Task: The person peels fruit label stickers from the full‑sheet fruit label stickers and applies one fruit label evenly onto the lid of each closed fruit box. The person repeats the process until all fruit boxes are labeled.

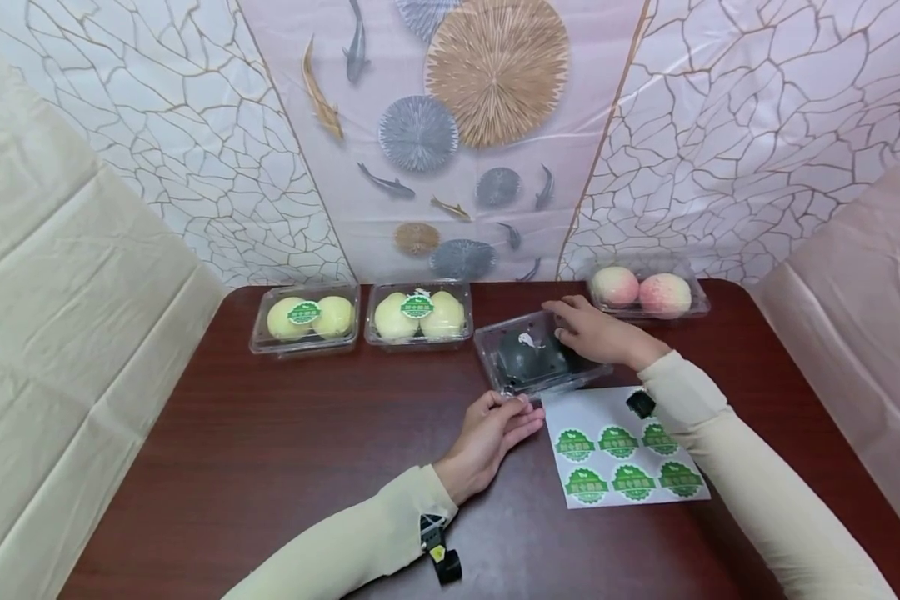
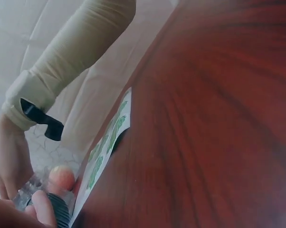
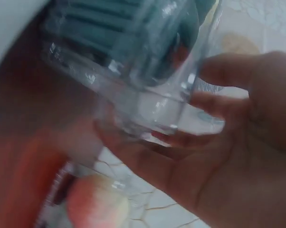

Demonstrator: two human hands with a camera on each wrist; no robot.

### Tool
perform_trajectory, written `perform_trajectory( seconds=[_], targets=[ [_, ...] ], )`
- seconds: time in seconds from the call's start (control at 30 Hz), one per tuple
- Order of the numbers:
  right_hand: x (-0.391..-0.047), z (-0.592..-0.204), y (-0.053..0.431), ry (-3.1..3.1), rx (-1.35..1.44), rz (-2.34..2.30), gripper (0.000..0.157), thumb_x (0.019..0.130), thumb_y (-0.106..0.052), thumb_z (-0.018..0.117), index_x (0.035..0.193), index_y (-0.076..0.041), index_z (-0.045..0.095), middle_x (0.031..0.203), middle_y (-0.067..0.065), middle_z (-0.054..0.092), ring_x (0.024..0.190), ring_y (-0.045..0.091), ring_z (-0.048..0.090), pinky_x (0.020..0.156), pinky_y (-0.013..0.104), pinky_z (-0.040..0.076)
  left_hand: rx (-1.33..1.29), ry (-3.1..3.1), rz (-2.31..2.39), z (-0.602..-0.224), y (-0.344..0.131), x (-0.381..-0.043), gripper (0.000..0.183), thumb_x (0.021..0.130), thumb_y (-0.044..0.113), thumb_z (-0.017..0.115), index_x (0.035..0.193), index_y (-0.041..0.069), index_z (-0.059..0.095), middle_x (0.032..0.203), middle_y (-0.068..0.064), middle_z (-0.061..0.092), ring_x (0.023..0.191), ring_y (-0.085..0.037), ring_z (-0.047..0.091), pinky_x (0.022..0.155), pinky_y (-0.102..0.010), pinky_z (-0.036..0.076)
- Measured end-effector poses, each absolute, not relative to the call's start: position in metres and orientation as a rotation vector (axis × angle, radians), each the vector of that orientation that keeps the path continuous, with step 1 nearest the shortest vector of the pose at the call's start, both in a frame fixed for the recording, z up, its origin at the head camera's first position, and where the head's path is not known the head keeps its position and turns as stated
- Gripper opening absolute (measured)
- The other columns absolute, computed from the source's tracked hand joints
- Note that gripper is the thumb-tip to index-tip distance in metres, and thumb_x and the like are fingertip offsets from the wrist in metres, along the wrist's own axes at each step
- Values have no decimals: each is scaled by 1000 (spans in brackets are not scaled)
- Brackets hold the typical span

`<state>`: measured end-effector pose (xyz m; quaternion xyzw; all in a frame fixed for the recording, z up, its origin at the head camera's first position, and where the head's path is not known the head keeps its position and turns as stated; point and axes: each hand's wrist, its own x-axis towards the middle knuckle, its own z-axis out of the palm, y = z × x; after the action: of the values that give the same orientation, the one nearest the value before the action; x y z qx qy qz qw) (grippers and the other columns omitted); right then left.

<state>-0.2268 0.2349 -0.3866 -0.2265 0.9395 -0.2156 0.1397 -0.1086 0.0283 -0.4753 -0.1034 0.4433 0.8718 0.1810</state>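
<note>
A clear plastic fruit box [image 1: 521, 358] with dark green fruit [image 1: 525, 357] inside sits askew right of the table's middle. My left hand [image 1: 487, 442] pinches its near edge, the other fingers stretched out below. Over the far right end, my right hand [image 1: 600, 329] grips the box; in the right wrist view, thumb and fingers surround its corner. A small white mark [image 1: 528, 340] shows on the lid. Just in front lies a white sheet [image 1: 588, 408] of round green stickers [image 1: 633, 482], partly under the right forearm.
Two clear boxes of pale yellow fruit, the left box [image 1: 270, 337] and the middle box [image 1: 375, 333], stand at the back, each with a green sticker. A box of pink peaches [image 1: 665, 295] stands at the back right. Patterned cloth [image 1: 457, 192] hangs behind the dark red table [image 1: 307, 442].
</note>
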Motion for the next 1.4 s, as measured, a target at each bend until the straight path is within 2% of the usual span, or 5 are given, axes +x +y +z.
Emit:
perform_trajectory(
  seconds=[0.23, 0.43, 0.67, 0.87, 1.4],
  targets=[
    [-211, -409, 251, 2668, -419, -1067, 67, 112, -31, 52, 161, 8, 26, 153, 38, 42, 135, 49, 51, 108, 63, 44, -203, 1316, 2356, -475, 7, -95, 5, 104, 7, 62, 105, 5, 57, 103, -13, 68, 95, -22, 76, 93, -38, 61],
    [-187, -418, 264, 2436, -193, -1335, 75, 113, -47, 42, 163, 4, 21, 152, 34, 48, 128, 46, 60, 102, 56, 52, -99, 1517, 2196, -467, -13, -85, 35, 102, 9, 63, 129, -5, 48, 115, -19, 61, 99, -25, 71, 91, -40, 62],
    [-178, -412, 260, 2303, -162, -1499, 66, 113, -37, 50, 162, 1, 27, 153, 29, 47, 122, 36, 64, 93, 35, 55, 191, 2351, 1900, -448, -29, -88, 83, 93, 23, 77, 158, 12, 27, 155, -22, 34, 138, -40, 49, 108, -54, 49],
    [-163, -406, 242, 2297, -168, -1555, 58, 112, -27, 53, 159, 1, 32, 147, 29, 51, 104, 23, 66, 82, 29, 55, 455, 2793, 1330, -442, -47, -101, 93, 92, 49, 79, 167, 25, 29, 174, -13, 14, 158, -35, 22, 116, -62, 38],
    [-127, -414, 208, 2233, -211, -1654, 59, 111, -16, 55, 157, 10, 29, 151, 35, 46, 132, 44, 56, 100, 48, 57, 415, 2860, 1013, -443, -67, -100, 113, 88, 68, 75, 170, 18, 17, 177, -12, -7, 163, -34, -3, 110, -63, 46]
  ],
)
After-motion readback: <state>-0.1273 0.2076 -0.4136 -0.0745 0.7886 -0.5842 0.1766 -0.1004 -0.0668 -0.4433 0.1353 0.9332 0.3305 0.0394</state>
